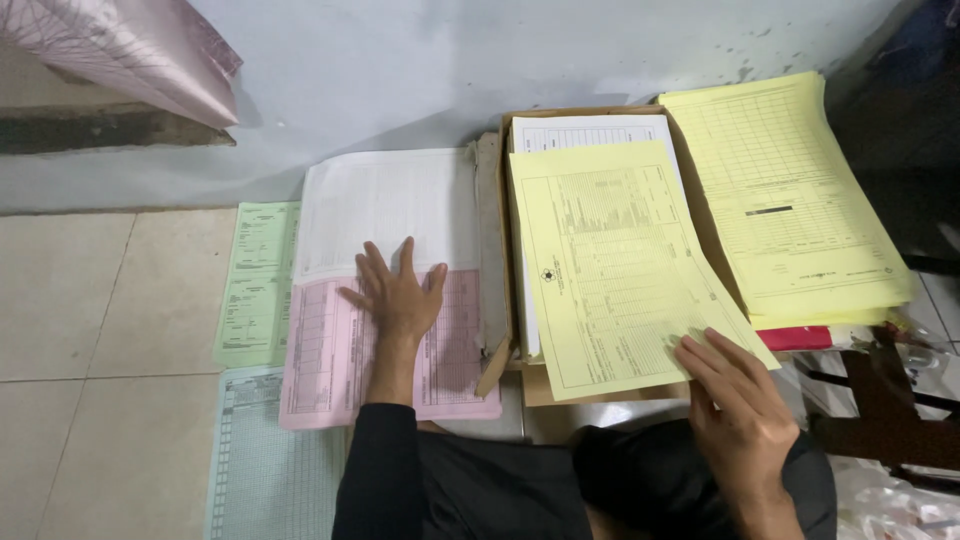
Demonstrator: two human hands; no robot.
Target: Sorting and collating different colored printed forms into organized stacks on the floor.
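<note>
So we're sitting on the tiled floor (90, 300) sorting printed forms, and the cardboard box (497, 250) in the middle is our reference point. Far left of the box there's a green form (255, 285) and a pale blue gridded sheet (265, 470) lying flat on the tiles. Right beside the box's left wall sits a white sheet (390, 205) with a pink form (330, 350) overlapping its lower half. Our left hand (398, 295) is pressed flat on that pink form, fingers spread wide, not gripping anything, just pinning it down.

Inside the box there's a stack with a yellow form (600, 265) on top, tilted and hanging over the box's near edge. Our right hand (735, 400) has its grip on the lower right corner of that yellow form, fingertips on the paper. Looks like we're mid-lift on that top sheet; the next move needs a clean peel so only one page comes away. It's thin, ruled with tables, slightly bowed. Right of the box: a thick yellow pile (800, 200).
</note>
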